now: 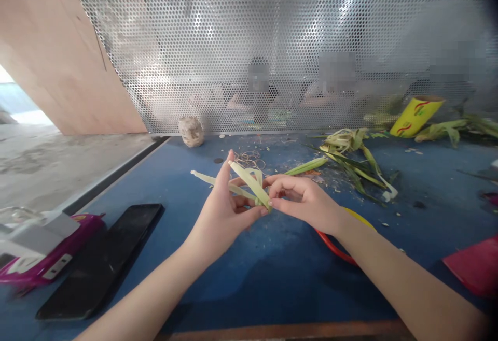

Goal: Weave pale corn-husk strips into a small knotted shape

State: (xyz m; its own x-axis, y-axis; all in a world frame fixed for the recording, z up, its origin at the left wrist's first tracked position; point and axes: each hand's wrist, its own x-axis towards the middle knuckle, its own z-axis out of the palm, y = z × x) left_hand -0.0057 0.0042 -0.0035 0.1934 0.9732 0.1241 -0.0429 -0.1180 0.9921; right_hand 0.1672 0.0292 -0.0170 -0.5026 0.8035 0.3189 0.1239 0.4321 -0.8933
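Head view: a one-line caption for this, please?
Two bare hands fold pale green husk strips above a blue table, a black phone lying to the left.

No readable text, brand or number anywhere in view. Closest thing is the yellow tube (416, 118) at far right, by the perforated screen (241, 35): print shows twice on its side, each a red curved mark with small green lettering, too small and blurred to read. Purple case (75, 245) at left has a small red and yellow mark on its top near the far end, also illegible.
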